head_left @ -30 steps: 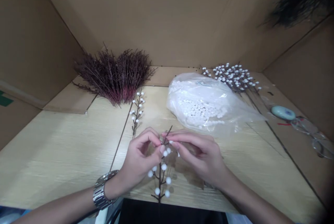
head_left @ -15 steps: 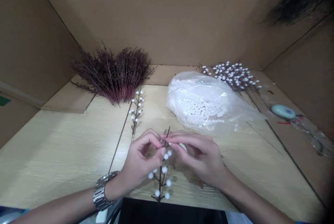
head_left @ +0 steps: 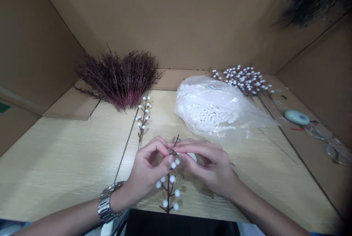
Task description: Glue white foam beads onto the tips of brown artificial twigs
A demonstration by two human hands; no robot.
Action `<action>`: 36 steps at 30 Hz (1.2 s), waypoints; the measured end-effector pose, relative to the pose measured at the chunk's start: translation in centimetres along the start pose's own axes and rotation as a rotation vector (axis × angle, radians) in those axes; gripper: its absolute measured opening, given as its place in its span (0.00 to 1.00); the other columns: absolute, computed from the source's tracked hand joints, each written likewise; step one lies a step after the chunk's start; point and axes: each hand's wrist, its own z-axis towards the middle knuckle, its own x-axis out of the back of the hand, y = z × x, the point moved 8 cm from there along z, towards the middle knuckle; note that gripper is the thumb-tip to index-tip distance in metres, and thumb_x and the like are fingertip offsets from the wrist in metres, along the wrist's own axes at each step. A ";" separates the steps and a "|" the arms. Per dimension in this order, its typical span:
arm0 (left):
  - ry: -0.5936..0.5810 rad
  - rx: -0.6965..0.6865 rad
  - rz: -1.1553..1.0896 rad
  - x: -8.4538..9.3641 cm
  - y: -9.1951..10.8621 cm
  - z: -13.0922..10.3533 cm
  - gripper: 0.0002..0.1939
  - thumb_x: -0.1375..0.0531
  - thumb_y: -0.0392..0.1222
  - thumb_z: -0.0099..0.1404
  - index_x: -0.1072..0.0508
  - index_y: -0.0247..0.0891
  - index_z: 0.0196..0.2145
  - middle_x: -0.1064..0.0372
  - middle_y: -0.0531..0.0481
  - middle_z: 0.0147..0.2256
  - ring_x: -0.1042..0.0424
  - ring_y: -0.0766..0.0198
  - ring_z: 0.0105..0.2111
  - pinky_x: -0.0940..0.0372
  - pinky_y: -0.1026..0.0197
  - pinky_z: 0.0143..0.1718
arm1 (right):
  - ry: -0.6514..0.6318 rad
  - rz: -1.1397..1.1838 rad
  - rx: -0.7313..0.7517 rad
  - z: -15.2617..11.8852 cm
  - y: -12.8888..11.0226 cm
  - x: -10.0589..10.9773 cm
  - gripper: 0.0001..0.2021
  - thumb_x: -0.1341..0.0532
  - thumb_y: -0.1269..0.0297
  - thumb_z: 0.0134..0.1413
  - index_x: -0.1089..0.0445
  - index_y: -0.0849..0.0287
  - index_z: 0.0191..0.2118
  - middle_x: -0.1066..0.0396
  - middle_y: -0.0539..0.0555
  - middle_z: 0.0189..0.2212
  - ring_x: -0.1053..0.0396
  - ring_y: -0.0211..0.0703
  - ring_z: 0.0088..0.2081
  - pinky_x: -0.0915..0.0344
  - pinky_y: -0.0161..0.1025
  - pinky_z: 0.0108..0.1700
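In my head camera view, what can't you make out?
Berried twig where the left hand pinches it: head view, covered by that hand.
What the right hand pinches, if anything: head view, hidden inside its grip.
Count of white beads: head view, too small, veiled by plastic bag.
Dark bristly thing: head view, blurred, cut off by right edge.

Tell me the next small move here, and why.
Probably, the left hand should steady the white-berried sprig while the right hand pushes gently near its far end: both hands meet there, with white balls showing below.
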 end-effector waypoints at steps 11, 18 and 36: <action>0.010 0.006 -0.006 0.2 -0.1 -0.1 0.08 0.34 0.37 0.67 0.26 0.38 0.30 0.31 0.51 0.33 0.31 0.63 0.36 0.35 0.63 0.39 | 0.011 -0.022 -0.023 0.0 -0.2 0.1 0.15 0.36 0.71 0.61 0.23 0.47 0.50 0.19 0.51 0.48 0.20 0.45 0.49 0.23 0.46 0.53; 0.036 -0.132 0.034 -0.1 1.8 0.0 0.10 0.32 0.41 0.64 0.26 0.36 0.29 0.31 0.49 0.33 0.30 0.60 0.37 0.35 0.58 0.42 | 0.069 -0.052 0.026 0.1 -1.4 0.4 0.15 0.35 0.74 0.59 0.21 0.48 0.49 0.18 0.50 0.46 0.20 0.45 0.48 0.23 0.43 0.53; 0.084 -0.145 0.043 -3.4 5.8 -4.1 0.21 0.27 0.57 0.55 0.26 0.35 0.27 0.30 0.47 0.31 0.30 0.62 0.32 0.35 0.57 0.37 | 0.238 -0.289 0.164 -4.1 -7.3 2.0 0.08 0.34 0.57 0.57 0.20 0.46 0.42 0.17 0.48 0.40 0.18 0.50 0.38 0.19 0.41 0.45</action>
